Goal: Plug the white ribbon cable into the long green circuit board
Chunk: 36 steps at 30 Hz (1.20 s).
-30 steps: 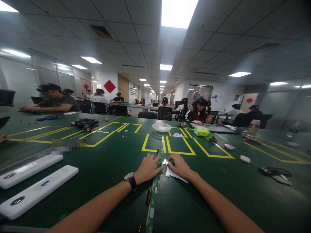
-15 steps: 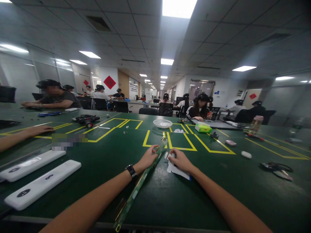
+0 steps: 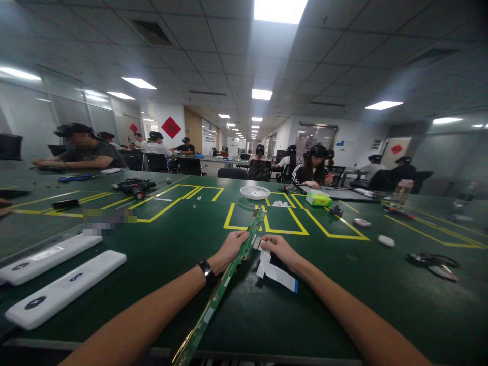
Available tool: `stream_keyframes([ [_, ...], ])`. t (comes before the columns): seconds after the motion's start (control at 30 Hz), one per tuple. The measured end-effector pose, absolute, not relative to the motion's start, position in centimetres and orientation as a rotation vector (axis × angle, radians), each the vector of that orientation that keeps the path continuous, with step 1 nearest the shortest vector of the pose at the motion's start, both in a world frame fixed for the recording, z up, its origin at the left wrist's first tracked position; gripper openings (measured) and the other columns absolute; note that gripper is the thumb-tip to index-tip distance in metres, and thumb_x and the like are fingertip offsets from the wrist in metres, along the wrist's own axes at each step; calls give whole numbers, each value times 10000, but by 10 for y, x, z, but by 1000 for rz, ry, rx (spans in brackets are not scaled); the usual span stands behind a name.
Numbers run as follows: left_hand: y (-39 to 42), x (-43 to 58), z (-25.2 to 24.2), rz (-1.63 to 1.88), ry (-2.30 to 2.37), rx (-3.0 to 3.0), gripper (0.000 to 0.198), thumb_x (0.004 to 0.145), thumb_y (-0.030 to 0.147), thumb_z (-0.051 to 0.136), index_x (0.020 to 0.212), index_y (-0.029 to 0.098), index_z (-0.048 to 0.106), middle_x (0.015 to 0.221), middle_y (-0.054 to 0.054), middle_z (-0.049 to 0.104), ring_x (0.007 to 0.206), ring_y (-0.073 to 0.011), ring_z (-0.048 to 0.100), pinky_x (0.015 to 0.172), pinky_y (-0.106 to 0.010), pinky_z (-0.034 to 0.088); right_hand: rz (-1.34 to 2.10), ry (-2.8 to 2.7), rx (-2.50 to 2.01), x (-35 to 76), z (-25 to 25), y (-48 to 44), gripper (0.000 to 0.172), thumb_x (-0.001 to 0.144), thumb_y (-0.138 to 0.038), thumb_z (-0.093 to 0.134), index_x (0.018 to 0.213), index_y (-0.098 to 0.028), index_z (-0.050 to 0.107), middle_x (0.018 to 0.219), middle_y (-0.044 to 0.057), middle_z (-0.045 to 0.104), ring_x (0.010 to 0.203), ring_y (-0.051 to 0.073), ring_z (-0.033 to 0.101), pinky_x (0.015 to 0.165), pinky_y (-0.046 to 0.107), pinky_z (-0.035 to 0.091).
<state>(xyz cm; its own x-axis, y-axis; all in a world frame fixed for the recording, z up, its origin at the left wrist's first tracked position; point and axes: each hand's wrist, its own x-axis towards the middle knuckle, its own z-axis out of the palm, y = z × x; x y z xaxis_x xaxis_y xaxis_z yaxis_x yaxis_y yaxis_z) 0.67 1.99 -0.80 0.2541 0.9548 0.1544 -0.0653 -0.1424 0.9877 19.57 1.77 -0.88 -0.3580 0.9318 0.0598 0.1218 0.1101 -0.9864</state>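
Observation:
My left hand (image 3: 232, 248), with a dark watch on the wrist, grips a long, narrow green circuit board (image 3: 218, 300) near its far end. The board slants from the near table edge up toward the middle. In my right hand (image 3: 280, 249) a white flat ribbon cable (image 3: 275, 275) is pinched near one end, its blue-tipped tail hanging toward the right. The cable's held end is close against the board's right edge; whether it sits in a connector I cannot tell.
Two white power strips (image 3: 68, 290) lie at the left on the green table (image 3: 324, 315). Beyond my hands stand a clear plastic dish (image 3: 255, 192) and a green tissue pack (image 3: 319, 199). A white mouse-like object (image 3: 386, 241) and dark cable (image 3: 432, 264) lie right. Other people sit farther off.
The circuit board has turned its component face more toward me. My right hand has brought the ribbon cable's end to the board's edge. At the far left, another person's hand has drawn back.

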Motion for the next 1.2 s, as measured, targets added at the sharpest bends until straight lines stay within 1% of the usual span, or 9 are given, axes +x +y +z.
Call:
stream_keyframes([
  [0.1, 19, 6, -9, 1153, 917, 1397, 372, 761, 489, 581, 755, 121, 632, 666, -11, 609, 578, -116, 525, 547, -208, 405, 1344, -1622, -1026, 190, -6, 13, 159, 705, -292, 634, 756, -155, 571, 591, -49, 531, 512, 77, 452, 503, 199, 322],
  [0.2, 19, 6, -9, 1154, 927, 1377, 367, 772, 485, 558, 760, 124, 625, 669, -7, 599, 578, -115, 520, 551, -208, 398, 1322, -1629, -1054, 185, -4, 11, 146, 720, -299, 616, 734, -165, 560, 562, -56, 515, 484, 71, 431, 474, 195, 301],
  [0.47, 16, 6, -6, 1132, 911, 1329, 364, 772, 470, 554, 808, 118, 640, 718, -23, 625, 612, -126, 545, 589, -221, 420, 1292, -1584, -1085, 184, -8, 14, 228, 740, -377, 622, 738, -160, 554, 564, -53, 513, 477, 73, 438, 459, 197, 321],
  [0.63, 15, 7, -4, 1146, 949, 1349, 389, 750, 502, 571, 756, 117, 630, 679, -20, 613, 588, -124, 528, 564, -221, 402, 1276, -1583, -1097, 184, -9, 14, 251, 744, -398, 627, 721, -161, 547, 559, -52, 507, 476, 71, 434, 447, 194, 315],
  [0.8, 12, 9, -3, 1138, 921, 1320, 403, 740, 519, 580, 778, 119, 612, 691, -14, 602, 588, -121, 523, 578, -224, 406, 1253, -1584, -1112, 184, -11, 15, 266, 749, -414, 630, 732, -159, 556, 575, -49, 524, 487, 75, 444, 454, 197, 326],
  [1.03, 13, 9, -10, 1167, 864, 1425, 377, 802, 507, 526, 758, 137, 586, 674, 11, 562, 576, -107, 483, 560, -209, 377, 1235, -1568, -1111, 185, -14, 15, 257, 748, -407, 630, 758, -158, 568, 592, -47, 535, 504, 83, 455, 472, 207, 327],
  [1.2, 12, 8, -11, 1111, 896, 1636, 386, 871, 480, 430, 823, 138, 602, 741, -12, 600, 671, -136, 530, 630, -227, 402, 1200, -1552, -1106, 186, -16, 15, 249, 732, -396, 646, 769, -159, 580, 624, -41, 563, 548, 93, 488, 524, 213, 352],
])
